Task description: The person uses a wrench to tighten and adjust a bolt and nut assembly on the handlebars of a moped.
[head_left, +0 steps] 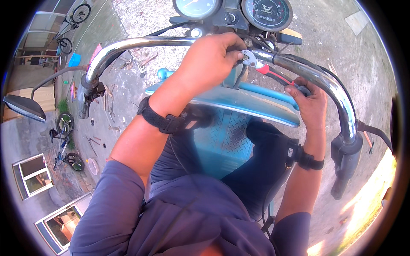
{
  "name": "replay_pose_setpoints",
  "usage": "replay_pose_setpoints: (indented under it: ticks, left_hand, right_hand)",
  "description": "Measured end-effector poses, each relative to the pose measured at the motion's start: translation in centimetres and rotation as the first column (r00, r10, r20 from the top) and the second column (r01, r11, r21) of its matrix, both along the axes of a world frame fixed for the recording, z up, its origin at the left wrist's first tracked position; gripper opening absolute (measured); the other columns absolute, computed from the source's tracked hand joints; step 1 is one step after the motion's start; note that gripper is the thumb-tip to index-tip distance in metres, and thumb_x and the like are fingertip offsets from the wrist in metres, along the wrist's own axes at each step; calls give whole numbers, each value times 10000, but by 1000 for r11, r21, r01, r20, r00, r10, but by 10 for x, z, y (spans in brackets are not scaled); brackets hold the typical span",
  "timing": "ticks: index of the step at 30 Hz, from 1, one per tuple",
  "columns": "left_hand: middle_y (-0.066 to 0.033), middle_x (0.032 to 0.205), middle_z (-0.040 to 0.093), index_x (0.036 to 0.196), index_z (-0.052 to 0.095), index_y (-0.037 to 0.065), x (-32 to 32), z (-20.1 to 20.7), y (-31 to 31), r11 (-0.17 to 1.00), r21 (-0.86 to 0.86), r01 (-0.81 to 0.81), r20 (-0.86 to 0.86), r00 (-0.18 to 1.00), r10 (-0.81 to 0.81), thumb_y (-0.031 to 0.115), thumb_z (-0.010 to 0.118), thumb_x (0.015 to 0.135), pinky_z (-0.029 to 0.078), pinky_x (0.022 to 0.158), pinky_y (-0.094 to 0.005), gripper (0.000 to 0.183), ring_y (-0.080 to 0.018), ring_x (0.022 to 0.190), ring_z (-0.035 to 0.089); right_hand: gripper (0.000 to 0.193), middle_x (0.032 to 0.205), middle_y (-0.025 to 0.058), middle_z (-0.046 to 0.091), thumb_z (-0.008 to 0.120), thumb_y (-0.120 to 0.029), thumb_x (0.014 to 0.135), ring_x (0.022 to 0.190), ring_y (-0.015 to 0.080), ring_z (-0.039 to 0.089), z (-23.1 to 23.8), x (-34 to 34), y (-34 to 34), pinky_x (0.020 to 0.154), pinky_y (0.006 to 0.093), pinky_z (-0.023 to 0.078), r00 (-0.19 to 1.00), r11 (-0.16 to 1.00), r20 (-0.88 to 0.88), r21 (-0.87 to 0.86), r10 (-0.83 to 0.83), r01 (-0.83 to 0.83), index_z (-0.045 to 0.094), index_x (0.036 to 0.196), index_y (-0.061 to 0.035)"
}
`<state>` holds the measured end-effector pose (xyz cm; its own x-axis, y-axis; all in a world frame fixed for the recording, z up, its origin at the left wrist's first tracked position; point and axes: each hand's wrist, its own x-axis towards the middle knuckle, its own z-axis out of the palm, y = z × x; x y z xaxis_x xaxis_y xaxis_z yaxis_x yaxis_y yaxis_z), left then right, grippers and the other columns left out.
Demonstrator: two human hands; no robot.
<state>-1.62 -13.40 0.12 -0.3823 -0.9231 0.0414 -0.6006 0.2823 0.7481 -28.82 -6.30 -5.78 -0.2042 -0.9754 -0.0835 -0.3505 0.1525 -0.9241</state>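
My right hand (311, 100) grips the end of a wrench (273, 74) with a red-and-black handle and a curved silver jaw. Its jaw sits at the middle of the chrome handlebar (149, 42), close to the clamp below the gauges. My left hand (213, 59) reaches over the bar, thumb and fingers pinched together right beside the jaw. What those fingertips hold is hidden. Under the wrench lies the light-blue front panel (239, 103) of the vehicle.
Two round gauges (267, 13) and a key switch (231, 18) stand beyond the bar. Black cables (318, 67) run along its right side. A mirror (25, 108) juts out left. Bicycles (64, 143) and scattered sticks lie on the concrete. Blue tread plate (228, 132) is between my legs.
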Motion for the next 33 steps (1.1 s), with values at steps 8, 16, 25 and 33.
replay_pose_setpoints:
  ticks: [8,16,25,33]
  left_hand:
    - [-141,1065,698,1149,686,25,2,1,3,979,-191,76,123,991,-53,81,656,918,550,832,-345,239,-246,914,716]
    - [-135,1080,689,1168,698,104,2,-3,2,936,-331,121,185,981,-61,67,663,886,542,869,-403,287,-344,994,664]
    - [-143,1074,687,1168,692,94,3,-4,1,929,-342,142,186,979,-81,91,652,895,538,868,-422,276,-361,993,651]
    - [-146,1083,693,1155,695,91,-2,-1,3,943,-314,110,190,980,-51,128,687,878,530,880,-425,279,-361,1009,647]
  right_hand:
    - [423,1040,76,705,899,-147,760,939,148,630,0,0,-2,859,291,515,999,999,-37,36,4,-2,714,1099,25]
    - [410,1016,80,706,875,-25,749,944,151,638,-8,-7,-8,817,302,528,997,998,49,-43,54,-52,696,1114,26]
    - [446,1043,77,698,875,-4,743,967,165,641,-10,-12,-13,856,314,534,994,997,78,-10,76,-76,684,1145,15]
    - [414,1053,51,701,876,-48,771,971,144,612,-8,-19,-21,860,312,508,989,990,-50,28,141,-139,690,1137,6]
